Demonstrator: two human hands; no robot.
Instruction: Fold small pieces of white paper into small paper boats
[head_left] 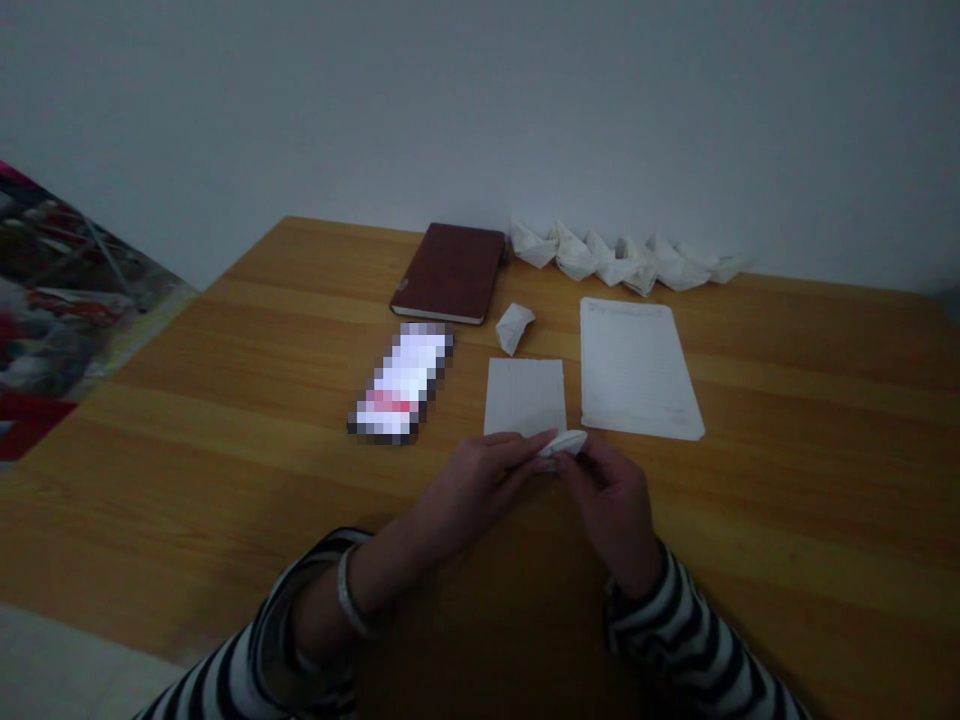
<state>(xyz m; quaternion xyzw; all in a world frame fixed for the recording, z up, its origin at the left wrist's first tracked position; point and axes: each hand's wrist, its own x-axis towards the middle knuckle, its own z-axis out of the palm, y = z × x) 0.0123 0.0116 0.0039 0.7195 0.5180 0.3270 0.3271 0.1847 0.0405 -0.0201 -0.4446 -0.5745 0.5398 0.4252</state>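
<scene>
Between my two hands is a small piece of folded white paper (564, 443), held over the near part of the table. My left hand (484, 480) pinches its left side with the fingers stretched towards it. On the other side, my right hand (611, 495) grips it between thumb and fingers. Just beyond lies a square lined sheet (525, 393), its near edge partly behind my hands. A single folded paper piece (514, 328) rests past that sheet. The exact folds in the held paper are too small to make out.
A stack of lined paper (637, 365) lies at the right. Several folded paper boats (574, 252) stand in a row along the wall. To the left are a brown notebook (454, 272) and a phone (405, 380) with a lit screen. The wooden table's (187, 440) left edge shows.
</scene>
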